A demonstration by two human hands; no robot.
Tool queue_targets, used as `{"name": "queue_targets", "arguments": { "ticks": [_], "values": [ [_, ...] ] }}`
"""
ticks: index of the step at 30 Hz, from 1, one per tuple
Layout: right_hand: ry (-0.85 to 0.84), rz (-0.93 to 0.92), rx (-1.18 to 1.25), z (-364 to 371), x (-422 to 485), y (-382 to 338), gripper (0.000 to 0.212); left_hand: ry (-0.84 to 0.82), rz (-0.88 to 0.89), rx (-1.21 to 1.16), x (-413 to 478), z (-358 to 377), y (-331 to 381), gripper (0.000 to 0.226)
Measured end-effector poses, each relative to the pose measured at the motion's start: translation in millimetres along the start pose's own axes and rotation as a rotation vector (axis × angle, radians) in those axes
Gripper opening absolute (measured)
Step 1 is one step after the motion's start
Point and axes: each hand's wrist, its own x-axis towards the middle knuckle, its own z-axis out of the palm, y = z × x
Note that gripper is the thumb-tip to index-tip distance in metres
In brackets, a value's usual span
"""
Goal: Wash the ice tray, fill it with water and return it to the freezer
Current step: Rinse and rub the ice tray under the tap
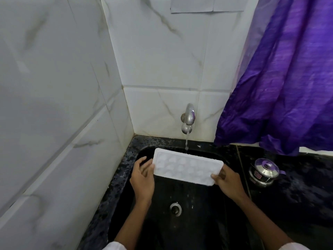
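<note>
Ice tray point(187, 168) over sink point(198, 210), far edge at tap point(188, 117) stream. Left hand point(143, 177) and right hand point(228, 183) clamp its short ends; open basin below.

Matt white plastic ice tray point(187, 168); glossy chrome tap point(188, 117); speckled black stone sink point(126, 159); sheeny purple cloth curtain point(288, 78).
</note>
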Motion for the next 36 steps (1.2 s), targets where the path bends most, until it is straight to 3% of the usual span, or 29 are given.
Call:
{"name": "queue_targets", "arguments": {
  "ticks": [4, 10, 12, 15, 18, 21, 24, 28, 31, 36],
  "values": [
    [-0.042, 0.198, 0.211, 19, -20, 18, 0.039, 0.051, -0.19, -0.114, -8, -2, -6, 0.04],
    [-0.129, 0.383, 0.466, 56, -52, 7, 0.027, -0.203, -0.393, -0.158, -55, 10, -30, 0.047],
    [-0.192, 0.396, 0.504, 69, -63, 0, 0.03, -0.292, -0.387, -0.196, -65, 16, -33, 0.043],
    [-0.26, 0.37, 0.456, 78, -74, 1, 0.034, -0.27, -0.371, -0.173, -65, 12, -35, 0.035],
    [-0.098, 0.381, 0.272, 64, -63, 2, 0.048, -0.312, -0.395, -0.129, -54, -4, -33, 0.026],
    [-0.001, 0.309, 0.311, 47, -42, -12, 0.045, -0.441, -0.39, -0.077, -40, -25, -27, 0.02],
    [-0.153, 0.231, 0.386, 42, -25, -36, 0.038, -0.603, -0.391, 0.0, -27, -36, -16, 0.024],
    [-0.277, 0.286, 0.569, 47, -14, -52, 0.037, -0.723, -0.391, 0.058, -10, -37, 0, 0.028],
    [-0.196, 0.308, 0.637, 47, -8, -52, 0.04, -0.706, -0.343, 0.097, -2, -35, 13, 0.027],
    [0.155, 0.352, 0.797, 44, 2, -55, 0.049, -0.42, -0.429, -0.006, -5, -35, -2, 0.029]
  ]
}}
